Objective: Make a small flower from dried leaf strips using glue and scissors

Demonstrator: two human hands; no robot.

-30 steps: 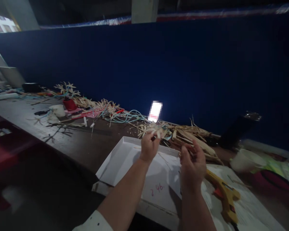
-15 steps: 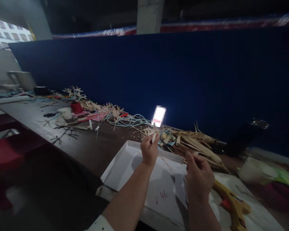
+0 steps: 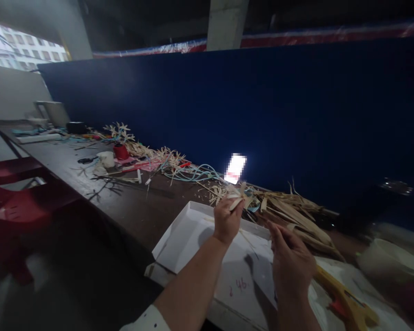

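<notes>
Far left: scissors [image 3: 86, 160], white cup [image 3: 106, 159] and red spool [image 3: 120, 152] on the table [image 3: 138, 216], well apart from the hands. Middle: white box lid [image 3: 181, 248], red "46" [image 3: 241, 285] inside; work above it so loose bits land there. Left hand [image 3: 228, 220] pinching 1 pale husk-like piece [image 3: 236, 204] near the lid's far edge. Grip light, it probably creases easily; tilt it to the bright panel [image 3: 235, 168] behind. Right hand [image 3: 292, 257]: thumb and fingertips pressed together, apart from the piece; can't tell if anything thin is between. Bring fingertips in slowly, steady the wrist. Dried husk strips [image 3: 296, 209] beyond it. Far right: yellow glue gun [image 3: 353, 303], front end hidden by the hand; treat as hot.
</notes>
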